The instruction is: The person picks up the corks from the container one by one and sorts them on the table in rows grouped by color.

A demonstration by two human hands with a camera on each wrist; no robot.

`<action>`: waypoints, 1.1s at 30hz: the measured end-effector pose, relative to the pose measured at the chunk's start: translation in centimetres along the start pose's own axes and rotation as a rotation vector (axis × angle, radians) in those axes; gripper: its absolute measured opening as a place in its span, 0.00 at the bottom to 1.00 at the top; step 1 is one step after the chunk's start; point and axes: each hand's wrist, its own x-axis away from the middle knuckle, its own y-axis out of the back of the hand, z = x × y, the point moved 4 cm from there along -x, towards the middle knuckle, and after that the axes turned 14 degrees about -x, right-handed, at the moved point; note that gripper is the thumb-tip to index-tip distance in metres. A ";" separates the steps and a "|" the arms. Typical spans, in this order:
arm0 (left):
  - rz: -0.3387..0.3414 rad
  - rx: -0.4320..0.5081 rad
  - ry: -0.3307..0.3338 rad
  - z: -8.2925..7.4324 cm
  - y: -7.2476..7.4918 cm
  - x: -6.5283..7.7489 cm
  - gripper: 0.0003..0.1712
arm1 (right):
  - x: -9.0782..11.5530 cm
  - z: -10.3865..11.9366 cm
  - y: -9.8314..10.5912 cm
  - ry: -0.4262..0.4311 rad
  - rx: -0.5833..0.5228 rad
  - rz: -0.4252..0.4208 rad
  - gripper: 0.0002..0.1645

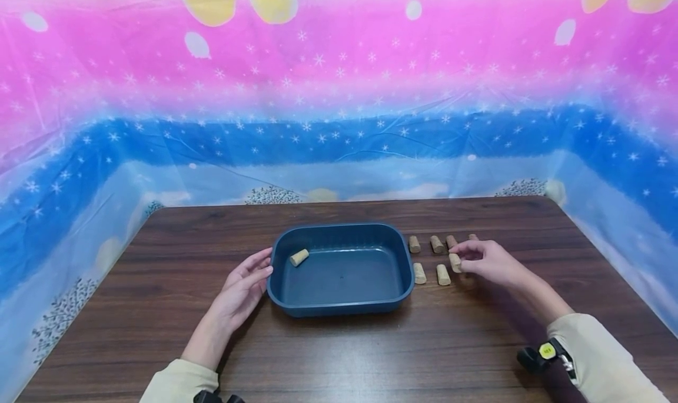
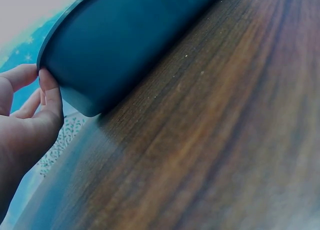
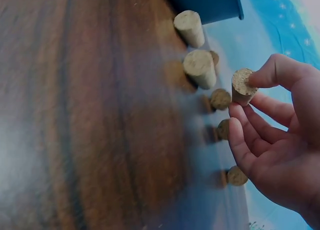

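Note:
A dark blue plastic tub [image 1: 339, 304] sits on the table, one cork stopper [image 1: 299, 257] lying inside toward its left end. At the tub's left end my left hand [image 1: 246, 285] pinches the rim between thumb and fingers, as the left wrist view shows. To the right of the tub, my right hand [image 1: 489, 263] holds a cork stopper [image 3: 243, 85] between thumb and fingertips, just above the table. Several more corks stand near it in two rows, including a front cork [image 1: 443, 275] and a back cork [image 1: 436, 244]. One back cork [image 1: 473, 237] is partly hidden behind the right hand.
The brown wood-grain table [image 1: 339, 356] reaches back to a pink and blue patterned cloth [image 1: 339, 138] hung around its back and sides. The nearest corks [image 1: 419, 273] stand close beside the tub's right wall. A dark band with a yellow-green disc [image 1: 548, 350] circles the right sleeve.

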 end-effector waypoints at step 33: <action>-0.002 -0.015 0.017 0.0 0.0 0.2 0.29 | 1.2 -3.2 0.6 0.006 -0.079 0.091 0.26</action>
